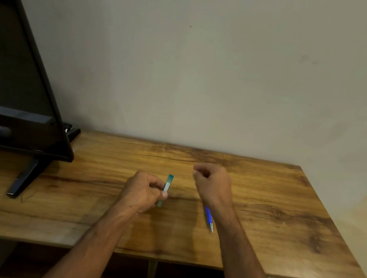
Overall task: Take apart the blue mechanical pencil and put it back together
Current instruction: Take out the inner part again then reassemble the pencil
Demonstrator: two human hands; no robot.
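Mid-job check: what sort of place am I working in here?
Likely a room in a home or small office: a wood-grain table pushed against a plain wall, with a flat black screen on its stand at the left.

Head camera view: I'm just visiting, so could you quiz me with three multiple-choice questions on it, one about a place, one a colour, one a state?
1. Where is the blue pencil with the metal tip? A flat on the brown wooden table; B on the floor; C in a cup.
2. What colour is the slim plastic piece held up? A red; B teal; C yellow.
3. What is the left hand doing? A lying flat; B pinching the slim piece; C out of view.
Answers: 1 A, it lies on the wood; 2 B, its upper end shows teal; 3 B, the fingers curl round it.
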